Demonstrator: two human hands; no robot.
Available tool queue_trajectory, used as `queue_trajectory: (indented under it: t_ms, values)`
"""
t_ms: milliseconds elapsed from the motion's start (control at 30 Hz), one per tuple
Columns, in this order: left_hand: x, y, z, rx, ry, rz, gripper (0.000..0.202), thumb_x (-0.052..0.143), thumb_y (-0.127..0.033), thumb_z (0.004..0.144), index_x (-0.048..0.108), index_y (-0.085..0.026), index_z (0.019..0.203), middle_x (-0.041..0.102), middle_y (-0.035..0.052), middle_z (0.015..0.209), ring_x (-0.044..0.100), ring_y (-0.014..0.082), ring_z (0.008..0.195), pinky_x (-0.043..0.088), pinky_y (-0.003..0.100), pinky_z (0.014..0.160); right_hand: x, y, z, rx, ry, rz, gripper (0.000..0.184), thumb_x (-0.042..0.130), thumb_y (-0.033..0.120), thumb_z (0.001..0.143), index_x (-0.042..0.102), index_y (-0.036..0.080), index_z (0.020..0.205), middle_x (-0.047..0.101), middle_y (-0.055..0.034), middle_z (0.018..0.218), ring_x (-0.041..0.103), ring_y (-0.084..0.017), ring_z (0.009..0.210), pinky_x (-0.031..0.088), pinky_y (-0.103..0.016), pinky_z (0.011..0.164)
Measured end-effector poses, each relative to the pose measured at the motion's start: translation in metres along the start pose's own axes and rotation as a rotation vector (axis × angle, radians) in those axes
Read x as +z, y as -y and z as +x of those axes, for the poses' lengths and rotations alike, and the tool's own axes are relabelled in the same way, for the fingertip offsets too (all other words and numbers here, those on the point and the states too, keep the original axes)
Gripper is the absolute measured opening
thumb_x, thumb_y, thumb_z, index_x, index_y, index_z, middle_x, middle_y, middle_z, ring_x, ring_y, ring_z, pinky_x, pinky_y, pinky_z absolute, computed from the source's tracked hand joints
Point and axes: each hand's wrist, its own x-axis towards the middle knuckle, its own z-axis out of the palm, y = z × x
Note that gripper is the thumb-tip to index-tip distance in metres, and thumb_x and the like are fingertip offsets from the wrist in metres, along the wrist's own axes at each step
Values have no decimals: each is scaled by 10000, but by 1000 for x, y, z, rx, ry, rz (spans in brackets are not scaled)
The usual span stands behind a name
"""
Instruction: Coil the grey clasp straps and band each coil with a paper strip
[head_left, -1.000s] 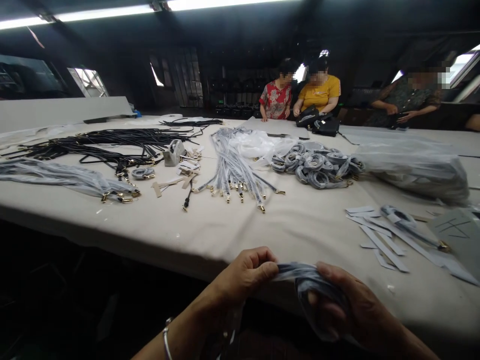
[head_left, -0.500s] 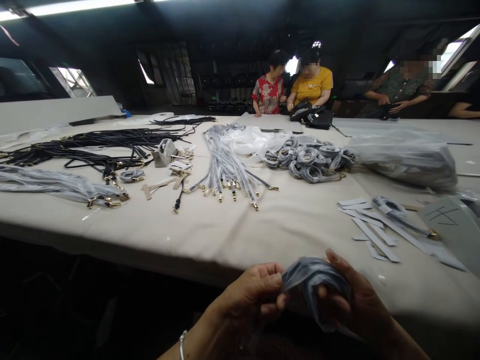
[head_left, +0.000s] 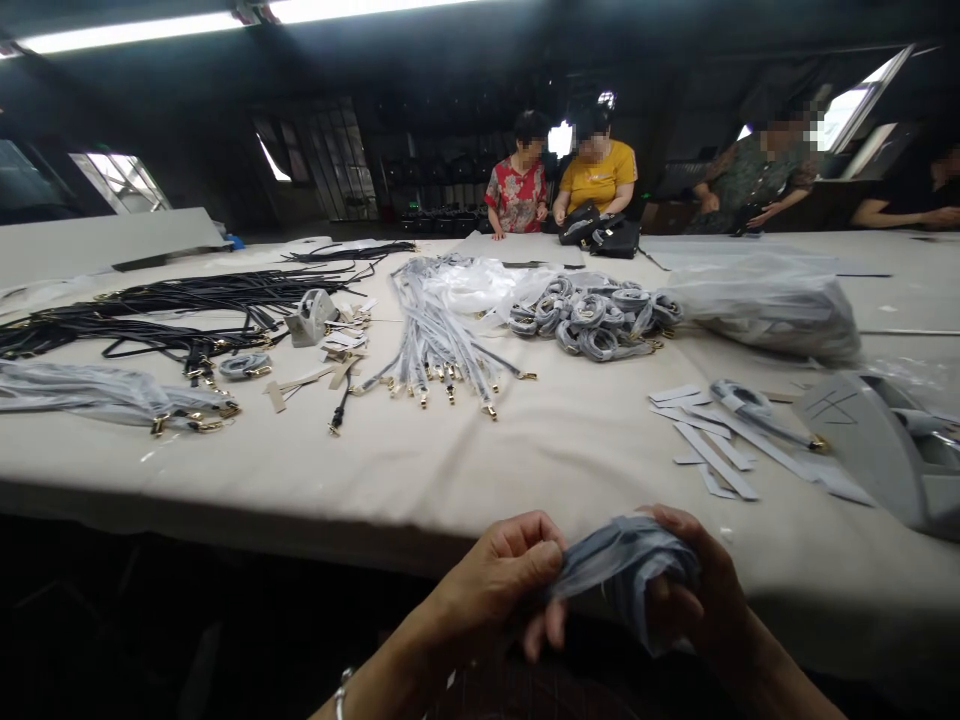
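A grey strap in clear wrapping (head_left: 619, 565) is coiled between both my hands at the near edge of the cloth-covered table (head_left: 465, 470). My left hand (head_left: 499, 580) pinches one end of it with thumb and fingers. My right hand (head_left: 694, 595) is closed round the coil, fingers curled over it. A silver bangle shows on my left wrist.
On the table lie a fan of grey straps with gold clasps (head_left: 442, 345), a heap of coiled grey straps (head_left: 592, 315), black straps (head_left: 165, 305), a tape dispenser (head_left: 307, 315), paper strips (head_left: 712, 450), a plastic bag (head_left: 765, 300). Several people stand at the far side.
My hands have wound the grey strap into a tighter coil, the right hand closing over it. The view has shifted a little to the right.
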Motion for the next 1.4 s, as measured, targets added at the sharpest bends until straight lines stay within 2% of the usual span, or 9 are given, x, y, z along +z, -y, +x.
queue_trajectory:
  t_ms: [100,200,367,467,667,833,1067,1233,1400]
  values:
    - [4,-6,-8,-99,-1,109,337,727,-448,821,570,-153,866,655,9,683,534,85,536,366,174,516,-1,1,-5,-30,99,-60,538,575,586,830,597,169,492,256,73,281,256,-72,266,250,-199,311]
    - [14,8,-6,-165,-43,153,358,751,-467,784,579,-159,842,571,-35,640,461,71,514,332,180,501,-5,-4,-6,-63,146,-71,517,559,574,839,600,153,542,289,79,296,246,-61,262,233,-185,301]
    - [28,44,13,-46,-239,112,459,782,-537,720,528,-158,773,504,-51,607,376,47,479,271,172,439,-16,-11,-9,-81,-162,-44,431,651,564,780,583,195,568,400,53,353,325,-86,322,317,-215,349]
    - [30,48,20,47,-283,59,444,814,-470,708,524,-175,870,545,-53,682,433,46,434,330,165,406,-15,-10,-9,-93,-217,45,437,692,542,772,550,227,505,429,35,367,367,-111,371,375,-242,400]
    - [24,32,30,109,-145,-59,458,898,-359,625,528,-152,799,583,-22,704,541,79,558,442,185,537,-2,-12,15,-36,-49,254,782,530,680,851,256,220,281,180,64,250,175,-41,239,131,-170,259]
    - [14,28,42,136,-166,-46,467,896,-368,634,530,-149,824,588,-14,721,533,87,595,438,201,573,3,-14,32,-48,191,493,767,438,607,940,164,230,331,125,87,257,147,-33,223,176,-138,250]
    - [3,26,42,100,-109,-84,464,920,-292,603,553,-165,856,595,-17,749,589,119,651,463,239,650,10,-5,27,38,19,313,728,511,613,888,378,191,310,208,62,240,220,-50,213,188,-151,228]
    - [4,22,31,133,11,-173,428,910,-298,620,581,-160,857,660,25,808,651,177,724,512,306,726,22,-6,21,142,-152,140,731,499,641,855,542,142,323,348,1,244,394,-94,219,321,-173,239]
    - [7,30,25,180,107,-245,425,886,-365,656,617,-140,897,693,70,803,687,223,706,532,319,677,26,-14,23,174,-173,81,656,502,607,875,657,102,486,440,0,287,430,-110,236,419,-204,266]
